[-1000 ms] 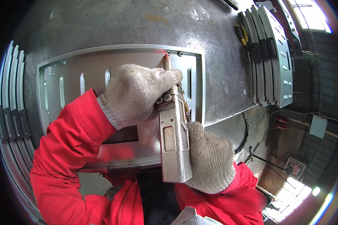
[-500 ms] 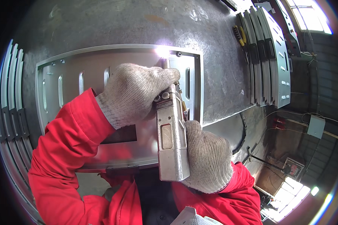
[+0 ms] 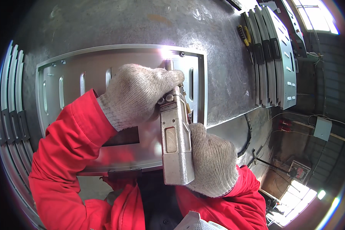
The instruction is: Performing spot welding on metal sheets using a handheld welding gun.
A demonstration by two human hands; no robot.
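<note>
A metal welding gun point(image 3: 177, 143) lies lengthwise in front of me, its nozzle aimed at the far edge of a shallow sheet-metal panel point(image 3: 94, 61). Bright white-violet light glares at the nozzle tip, by the panel's inner corner, and hides the exact contact. My left hand point(image 3: 136, 92), in a grey knit glove, is closed around the front of the gun, near the nozzle. Gloved likewise, my right hand point(image 3: 214, 165) is closed on the gun's right side, farther back; its fingers are mostly hidden behind the body. The panel has long slots, a dark rectangular opening and small studs.
The panel rests on a dark metal worktable point(image 3: 115, 23). Slotted metal panels point(image 3: 274, 57) stand in a row at the right, beside yellow-handled pliers point(image 3: 246, 36). More panels point(image 3: 13, 99) stand along the left. A black cable point(image 3: 250, 130) hangs past the table's right edge.
The rear of the welding gun has shifted very slightly to the right. Both hands keep the same hold, and the glare stays at the panel's far edge.
</note>
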